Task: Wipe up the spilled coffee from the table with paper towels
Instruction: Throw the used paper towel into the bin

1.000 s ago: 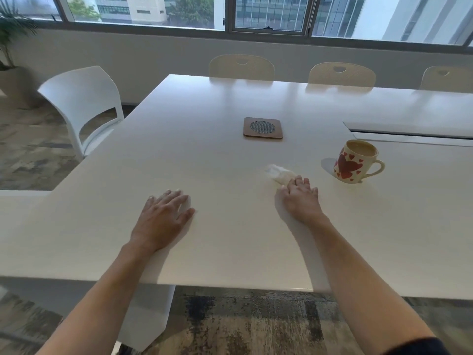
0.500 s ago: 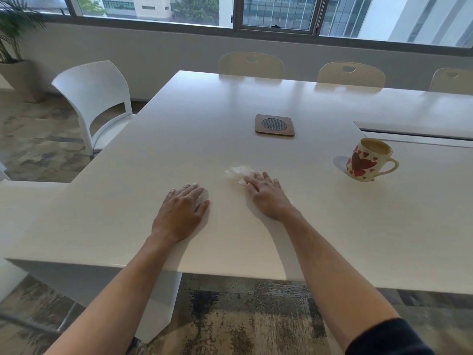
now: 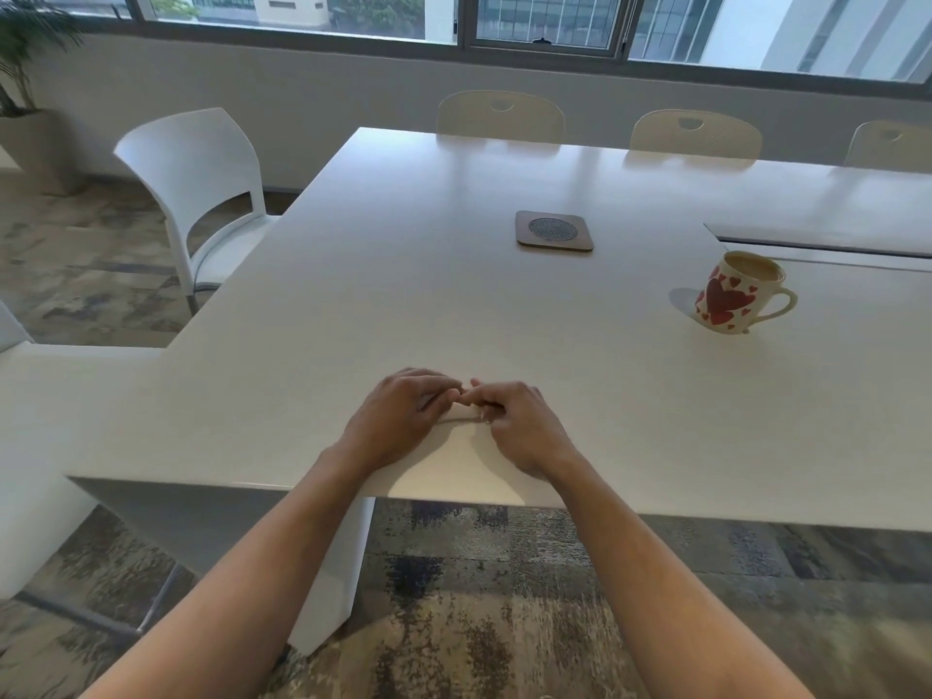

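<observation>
Paper towel (image 3: 461, 412) mostly hidden between left hand (image 3: 398, 421), right hand (image 3: 519, 426).

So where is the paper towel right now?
In the head view, the paper towel lies near the table's front edge, bunched between the left hand and right hand.

Daylight enters through the windows (image 3: 544, 17) along the far wall; overall exposure is bright and even. The white desk (image 3: 403, 305) carries a soft sheen with pale reflections of the chair backs near its far edge. Shadows are faint and diffuse: a small one left of the mug (image 3: 741, 292), another beneath the forearms. Wide-angle distortion bows the window frame and desk edges. Focus is slightly soft throughout, blurrier toward the lower corners.
</observation>
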### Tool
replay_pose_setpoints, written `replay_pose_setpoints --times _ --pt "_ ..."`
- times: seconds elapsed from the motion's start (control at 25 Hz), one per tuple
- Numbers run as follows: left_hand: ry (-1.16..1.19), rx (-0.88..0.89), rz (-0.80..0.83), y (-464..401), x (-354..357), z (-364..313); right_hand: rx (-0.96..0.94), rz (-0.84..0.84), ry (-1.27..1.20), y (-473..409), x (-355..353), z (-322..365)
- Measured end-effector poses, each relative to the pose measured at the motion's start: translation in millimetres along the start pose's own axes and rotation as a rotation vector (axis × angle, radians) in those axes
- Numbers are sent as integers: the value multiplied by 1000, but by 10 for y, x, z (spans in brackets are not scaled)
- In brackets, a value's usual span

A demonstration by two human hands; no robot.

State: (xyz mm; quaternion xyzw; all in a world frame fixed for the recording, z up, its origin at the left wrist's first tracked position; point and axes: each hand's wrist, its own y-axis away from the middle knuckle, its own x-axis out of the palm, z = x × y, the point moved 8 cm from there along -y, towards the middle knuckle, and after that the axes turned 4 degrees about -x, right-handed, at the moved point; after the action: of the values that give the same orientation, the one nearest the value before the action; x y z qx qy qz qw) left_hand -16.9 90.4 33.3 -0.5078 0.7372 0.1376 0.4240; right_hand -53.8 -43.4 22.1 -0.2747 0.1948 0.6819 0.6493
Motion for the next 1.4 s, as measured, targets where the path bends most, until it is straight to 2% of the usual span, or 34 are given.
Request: replay_pose_setpoints --times 0.12,0.24,0.4,0.56,0.68,1.04,1.12,1.24,1.4 --pt "113 -92 -3 169 -66 46 5 -107 -125 3 25 72" --pt "286 -231 -94 333 -223 118 14 -137 -460 -32 175 227" --pt "499 -374 -245 628 -456 328 35 -122 -831 -131 500 545" --pt "670 -482 -454 1064 -682 542 76 -40 -975 -176 956 828" --pt "818 -583 -629 1452 -800 734 22 83 -961 -120 1302 1061" --pt "705 -730 -1022 2652 -1170 1077 -254 510 -551 310 2241 1647" --pt "637 -790 -1055 2897 -1195 1195 -214 604 -526 480 2474 1682" --pt "537 -897 -1045 3240 -1161 1460 -48 686 -634 618 2813 1631" --pt "613 -1017 -953 3599 -1024 1945 105 659 -588 637 3373 1453"
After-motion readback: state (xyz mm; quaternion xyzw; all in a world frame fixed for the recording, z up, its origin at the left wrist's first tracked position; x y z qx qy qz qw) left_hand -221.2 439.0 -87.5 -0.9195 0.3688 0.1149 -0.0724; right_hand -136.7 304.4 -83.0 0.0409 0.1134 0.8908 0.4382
